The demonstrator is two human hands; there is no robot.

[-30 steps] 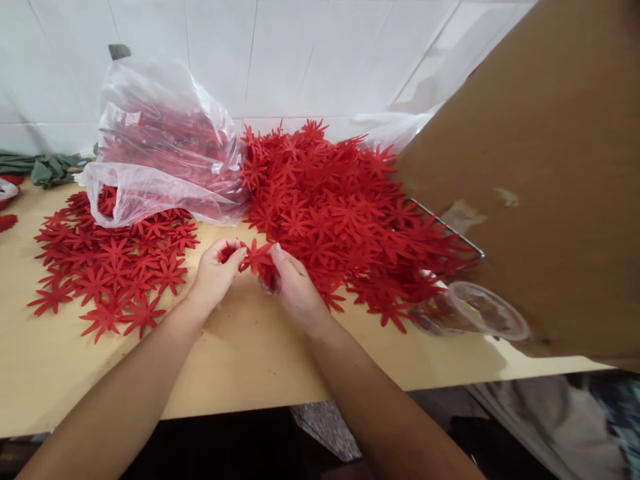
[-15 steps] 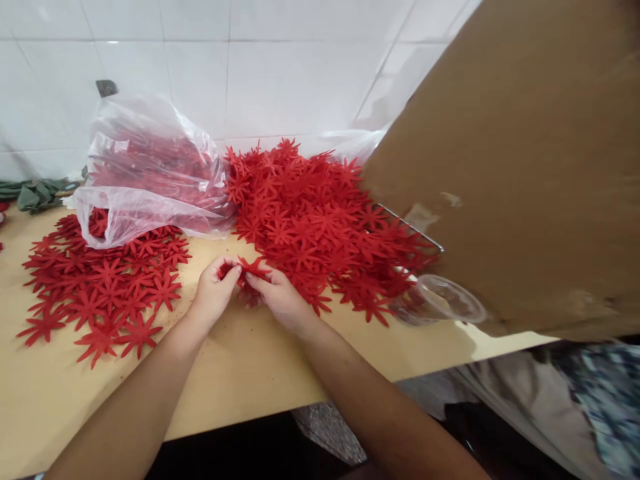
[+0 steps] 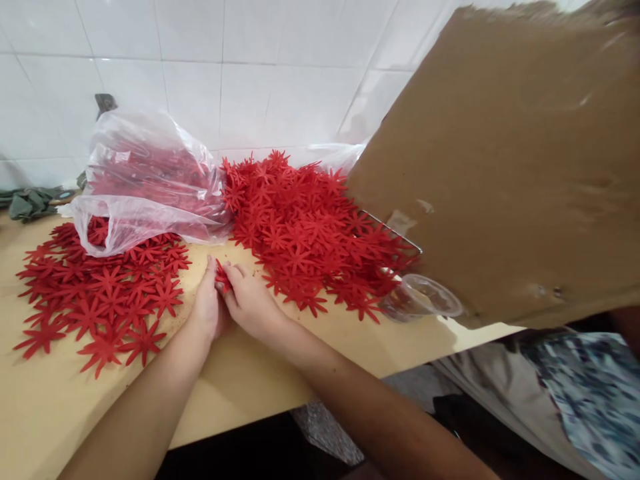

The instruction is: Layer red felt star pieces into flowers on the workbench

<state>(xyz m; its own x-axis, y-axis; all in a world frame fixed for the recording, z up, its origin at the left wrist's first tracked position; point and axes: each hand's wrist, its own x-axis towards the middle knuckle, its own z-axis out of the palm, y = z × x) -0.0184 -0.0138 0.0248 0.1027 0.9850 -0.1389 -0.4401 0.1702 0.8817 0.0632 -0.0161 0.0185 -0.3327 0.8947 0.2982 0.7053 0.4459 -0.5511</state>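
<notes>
- two bare hands meet at the middle of the wooden table (image 3: 260, 373); the left hand (image 3: 207, 307) and the right hand (image 3: 247, 303) press together, fingers closed narrow around one small red flower piece (image 3: 222, 279)
- that piece is pinched between both sets of fingertips, just above the table top – only a sliver of red shows, so its shape cannot be told
- left of the hands lies one flat spread of red flower cutouts (image 3: 100, 293), laid in roughly a single layer; far too many overlap for an exact count, some dozens
- right of the hands sits one heaped pile of red cutouts (image 3: 305, 227), stacked thick and reaching the wall – its number cannot be counted
- one clear plastic bag (image 3: 145, 187) rests behind the flat spread, with more red pieces inside; its open mouth faces left and touches the spread
- one clear plastic cup (image 3: 425, 297) lies on its side at the right foot of the pile
- one big brown cardboard sheet (image 3: 500, 167) tilts over the right side, covering part of the pile
- one thin metal wire edge (image 3: 395, 233) shows below the cardboard
- a bundle of green cloth (image 3: 27, 200) lies at the far left by the white tiled wall (image 3: 250, 67)
</notes>
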